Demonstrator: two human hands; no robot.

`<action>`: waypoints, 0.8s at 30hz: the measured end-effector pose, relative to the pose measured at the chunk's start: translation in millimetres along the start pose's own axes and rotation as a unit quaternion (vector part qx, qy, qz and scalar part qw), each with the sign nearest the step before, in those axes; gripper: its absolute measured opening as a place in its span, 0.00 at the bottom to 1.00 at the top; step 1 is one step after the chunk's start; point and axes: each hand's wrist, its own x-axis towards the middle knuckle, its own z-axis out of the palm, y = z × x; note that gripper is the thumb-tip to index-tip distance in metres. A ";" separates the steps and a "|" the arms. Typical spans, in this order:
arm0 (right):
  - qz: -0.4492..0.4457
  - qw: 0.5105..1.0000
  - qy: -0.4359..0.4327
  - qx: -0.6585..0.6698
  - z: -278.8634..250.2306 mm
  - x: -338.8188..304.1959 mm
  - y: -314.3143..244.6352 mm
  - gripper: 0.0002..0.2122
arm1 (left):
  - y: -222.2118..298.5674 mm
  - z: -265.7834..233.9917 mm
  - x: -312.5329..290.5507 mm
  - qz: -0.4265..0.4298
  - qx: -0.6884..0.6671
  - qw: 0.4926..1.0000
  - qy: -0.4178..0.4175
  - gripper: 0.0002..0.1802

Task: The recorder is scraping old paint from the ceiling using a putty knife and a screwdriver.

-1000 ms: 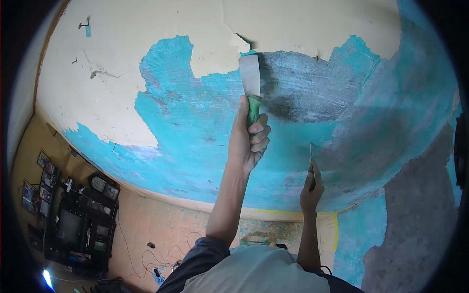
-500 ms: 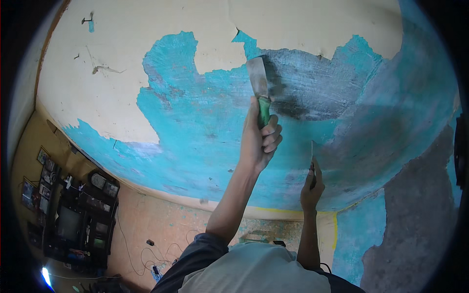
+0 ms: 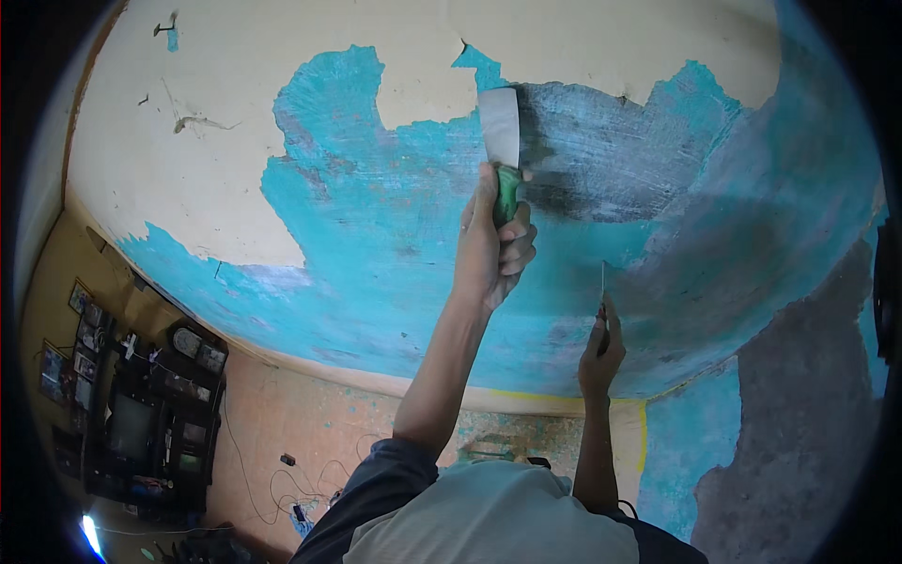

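head view: left hand (image 3: 490,240) raised in front of the wall (image 3: 366,244), fingers curled around the green handle of a wide-bladed scraper (image 3: 501,132), thumb lying along the handle near the blade. scraper upright, blade edge up, just below a turquoise notch in the cream paint (image 3: 216,179); cannot tell whether the edge touches the wall. right hand (image 3: 600,357) lower and to the right, fingers wrapped around the dark handle of a thin tool (image 3: 603,282), seen edge-on and pointing up; its contact with the wall also unclear.

wall: cream paint above and at left with ragged margin, turquoise below, dark grey patch (image 3: 601,155) right of the scraper blade. small metal hook (image 3: 164,30) at upper left.

lower left: dark shelving unit (image 3: 178,406) with a screen (image 3: 132,428), framed pictures (image 3: 54,371) beside it. orange-toned floor (image 3: 258,404) carries thin cables; flakes scattered near the wall foot. grey shirt (image 3: 489,517) at lower edge.
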 end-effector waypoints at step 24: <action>0.024 1.000 -0.004 -0.012 -0.8 -1.6 -2.5 0.19 | 15.3 -1.7 4.1 0.002 -0.039 0.997 -0.074 0.24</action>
